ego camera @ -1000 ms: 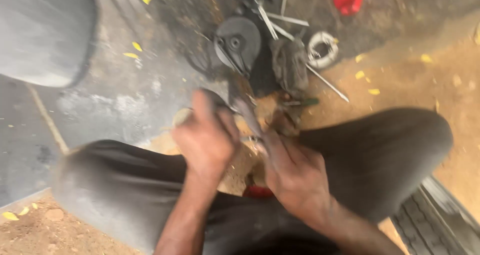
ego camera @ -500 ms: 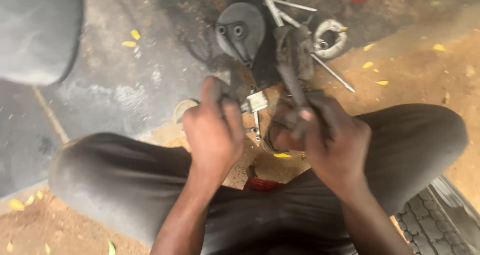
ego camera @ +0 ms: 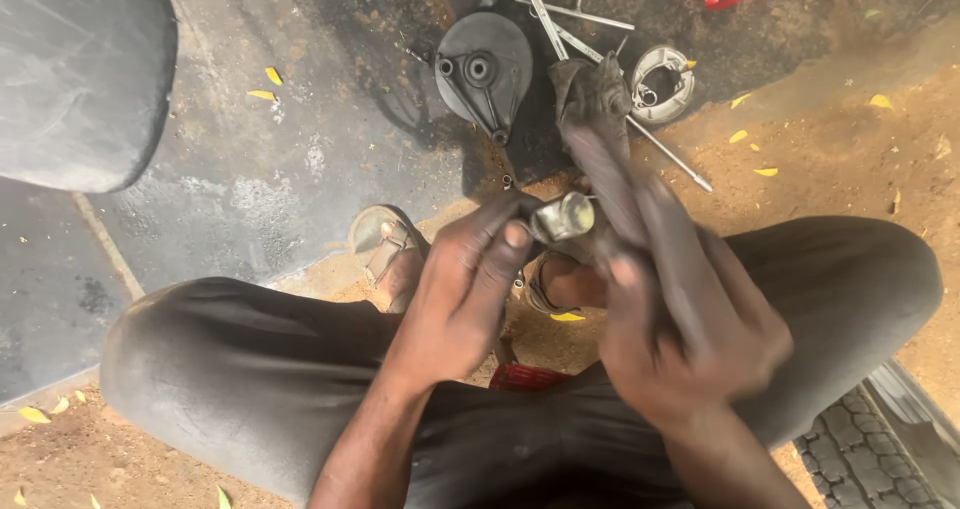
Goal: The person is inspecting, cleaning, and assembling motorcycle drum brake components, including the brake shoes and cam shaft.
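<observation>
Dead centre, just above the knees: a short, dull silver metal cylinder [ego camera: 563, 216], pinched at its near end by the fingertips of the left hand [ego camera: 462, 289]. Its long axis runs roughly left to right, tipped slightly up, with the rounded end pointing toward the right hand. The left grip is closed tight on that cylinder, thumb and forefinger wrapped round its left end.

The right hand [ego camera: 690, 319] is a blur, but it is closed around a dirty grey-brown rag [ego camera: 598, 119] that trails up and away from the fist. The rag's lower part lies against the cylinder's right end. Both hands sit close together, nearly touching at the part.

Room to move is tight below, where dark grey trousers [ego camera: 250, 369] over both bent knees hem the hands in left and right. A foot in a worn tan sandal [ego camera: 385, 249] sits just left of the left hand. Ahead it opens out: on the oily concrete floor [ego camera: 250, 169] lies a round dark metal drum plate [ego camera: 484, 71], with long silver spanners [ego camera: 560, 19] and a small ring-shaped silver part [ego camera: 660, 81] beyond it. A black tyre tread [ego camera: 860, 459] edges the lower right corner.
</observation>
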